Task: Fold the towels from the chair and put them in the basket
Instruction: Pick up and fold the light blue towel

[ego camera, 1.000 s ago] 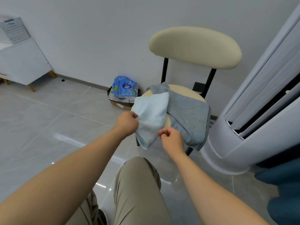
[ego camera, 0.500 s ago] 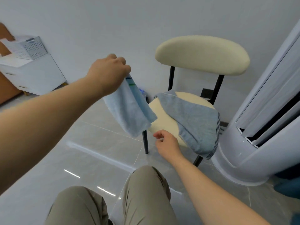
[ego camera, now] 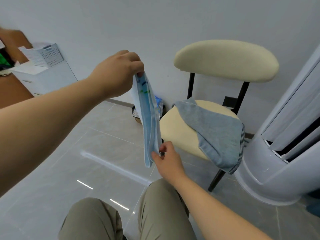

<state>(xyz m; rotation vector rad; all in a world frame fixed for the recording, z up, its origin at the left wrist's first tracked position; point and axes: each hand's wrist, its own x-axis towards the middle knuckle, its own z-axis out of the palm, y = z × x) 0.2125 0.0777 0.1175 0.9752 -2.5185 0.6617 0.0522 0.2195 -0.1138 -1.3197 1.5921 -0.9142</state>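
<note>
Fingers [ego camera: 137, 67] of left hand [ego camera: 119, 73] and right hand [ego camera: 169, 161] tight on towel [ego camera: 149, 122] ends.

A white cabinet [ego camera: 46, 78] stands against the pale grey wall [ego camera: 155, 23] at the far left, with a brown wooden panel [ego camera: 10, 90] beside it. At the right, 1 tall white cylindrical appliance [ego camera: 285, 153] with vertical slats stands on the glossy grey tiled floor [ego camera: 69, 170]. A blue printed packet [ego camera: 158, 101] lies low by the wall, mostly hidden.

Left hand [ego camera: 119, 73] holds blue towel [ego camera: 149, 122] hanging; right hand [ego camera: 167, 159] pinches its bottom.
</note>
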